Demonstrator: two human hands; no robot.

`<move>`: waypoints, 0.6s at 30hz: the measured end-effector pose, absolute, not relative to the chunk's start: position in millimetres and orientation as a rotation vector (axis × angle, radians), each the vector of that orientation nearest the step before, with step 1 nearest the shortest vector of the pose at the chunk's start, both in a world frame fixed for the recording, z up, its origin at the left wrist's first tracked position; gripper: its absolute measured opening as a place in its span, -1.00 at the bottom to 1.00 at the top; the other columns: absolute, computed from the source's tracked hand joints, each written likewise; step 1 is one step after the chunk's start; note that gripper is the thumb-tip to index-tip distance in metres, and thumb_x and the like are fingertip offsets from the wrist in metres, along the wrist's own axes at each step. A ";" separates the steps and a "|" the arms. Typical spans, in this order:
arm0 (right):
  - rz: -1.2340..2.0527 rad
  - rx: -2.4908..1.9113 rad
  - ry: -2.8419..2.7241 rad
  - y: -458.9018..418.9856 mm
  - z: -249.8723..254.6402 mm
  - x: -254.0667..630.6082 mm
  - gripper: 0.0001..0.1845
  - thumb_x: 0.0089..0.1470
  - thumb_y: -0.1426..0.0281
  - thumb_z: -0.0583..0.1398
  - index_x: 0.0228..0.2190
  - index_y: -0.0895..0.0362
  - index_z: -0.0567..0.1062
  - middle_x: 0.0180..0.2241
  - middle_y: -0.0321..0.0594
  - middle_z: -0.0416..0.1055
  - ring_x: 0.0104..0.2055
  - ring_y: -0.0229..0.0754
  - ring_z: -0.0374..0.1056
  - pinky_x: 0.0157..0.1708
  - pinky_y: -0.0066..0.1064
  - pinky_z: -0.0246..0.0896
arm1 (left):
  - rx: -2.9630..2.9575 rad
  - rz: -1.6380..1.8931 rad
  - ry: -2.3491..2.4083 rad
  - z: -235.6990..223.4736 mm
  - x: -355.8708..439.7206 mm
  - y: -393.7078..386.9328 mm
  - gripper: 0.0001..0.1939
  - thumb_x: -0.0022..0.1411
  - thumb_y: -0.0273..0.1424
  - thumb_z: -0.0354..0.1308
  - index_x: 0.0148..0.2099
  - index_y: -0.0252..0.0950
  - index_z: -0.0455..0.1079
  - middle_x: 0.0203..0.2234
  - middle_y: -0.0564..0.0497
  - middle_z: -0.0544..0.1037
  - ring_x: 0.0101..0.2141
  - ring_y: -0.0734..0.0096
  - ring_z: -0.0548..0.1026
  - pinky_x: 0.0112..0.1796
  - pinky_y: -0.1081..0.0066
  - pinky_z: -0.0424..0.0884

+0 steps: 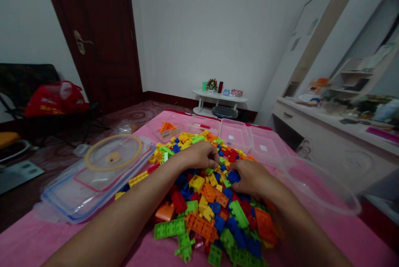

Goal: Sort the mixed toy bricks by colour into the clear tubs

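Observation:
A large heap of toy building bricks (199, 186) in yellow, orange, red, blue and green lies spread on the pink cloth (137, 240). Above the middle of the heap, my left hand (202, 155) is closed, its fingers curled down towards the bricks; whatever they may hold is hidden. To its right, my right hand (251, 177) reaches into the heap, thumb and fingers closed round a blue brick (233, 177). Orange bricks (167, 126) sit in a see-through box (156, 128) behind the heap, and red bricks (205, 126) in the box beside it.
More see-through boxes (235, 122) line the table's far side, with a round-ended tub (343, 200) on the right. Stacked plastic lids (67, 202) lie at left, topped by a yellow-ringed round lid (137, 150). A dresser (311, 126) stands right, beyond the table.

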State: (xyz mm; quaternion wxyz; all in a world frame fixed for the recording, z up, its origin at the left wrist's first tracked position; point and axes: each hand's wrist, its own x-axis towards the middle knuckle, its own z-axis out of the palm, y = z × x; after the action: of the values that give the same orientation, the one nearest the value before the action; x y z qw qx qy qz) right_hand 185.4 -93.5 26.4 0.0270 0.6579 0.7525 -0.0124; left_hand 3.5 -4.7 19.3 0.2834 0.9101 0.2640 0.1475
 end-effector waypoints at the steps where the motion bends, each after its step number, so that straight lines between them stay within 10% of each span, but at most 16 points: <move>1: -0.075 2.081 2.351 -92.0 28.3 187.1 -0.82 -0.26 0.33 0.23 -0.47 0.10 0.50 -0.42 -0.17 0.49 -0.39 -0.10 0.37 -0.52 -0.42 -0.04 | 2.417 0.438 0.713 21.7 5.5 -7.6 -0.81 0.06 -0.41 0.16 -0.28 -0.33 0.54 -0.44 0.01 0.59 -0.45 0.41 0.47 -0.43 0.52 0.29; 9: -0.312 2.606 2.847 -91.8 47.6 175.3 -0.77 -0.11 0.30 0.16 -0.36 0.15 0.48 -0.53 -0.29 0.40 -0.50 -0.25 0.25 -0.51 -0.46 0.07 | 1.595 0.573 0.462 37.8 20.0 -31.6 -0.45 0.17 0.03 0.01 -0.08 -0.33 0.43 -0.32 -0.10 0.52 -0.36 0.36 0.49 -0.38 0.41 0.43; 18: -0.422 2.654 2.944 -98.4 59.6 184.4 -0.83 -0.10 0.32 0.19 -0.43 0.17 0.44 -0.48 -0.26 0.41 -0.46 -0.27 0.27 -0.47 -0.47 0.12 | 1.470 0.526 0.408 36.9 17.7 -30.7 -0.62 0.07 -0.17 0.25 -0.18 -0.38 0.46 -0.28 -0.11 0.50 -0.33 0.43 0.50 -0.30 0.46 0.44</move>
State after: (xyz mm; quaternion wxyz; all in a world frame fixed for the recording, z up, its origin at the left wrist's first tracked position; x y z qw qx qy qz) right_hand 184.4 -98.4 59.6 -0.4097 0.6073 0.6738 -0.0966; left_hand 17.7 -30.7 36.9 0.6919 0.6577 0.1824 0.2353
